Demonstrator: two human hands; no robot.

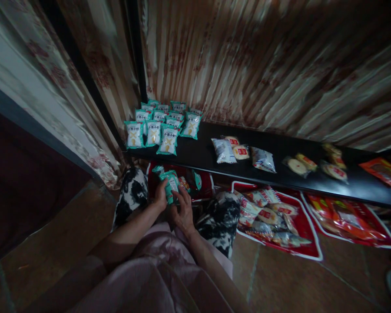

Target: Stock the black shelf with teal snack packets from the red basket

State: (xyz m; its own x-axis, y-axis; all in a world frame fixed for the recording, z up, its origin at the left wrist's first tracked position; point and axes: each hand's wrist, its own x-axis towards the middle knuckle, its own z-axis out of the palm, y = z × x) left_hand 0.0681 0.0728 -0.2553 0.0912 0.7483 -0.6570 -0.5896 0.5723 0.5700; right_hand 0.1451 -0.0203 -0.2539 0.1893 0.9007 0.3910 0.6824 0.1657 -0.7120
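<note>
Between my knees, a teal snack bag is gripped by my left hand, whose thumb lies along its left side. My right hand is closed against the bag's lower right edge, fingers bent over it. Below the bag sits a red basket holding a few more teal bags and an orange-brown packet, partly hidden by my hands. Several matching teal-and-white snack bags stand in rows at the left end of the black shelf.
Along the shelf lie white snack bags, round wrapped crackers and an orange packet. Two more red baskets, one with mixed snacks and one with orange packets, stand on the floor. A patterned curtain hangs behind.
</note>
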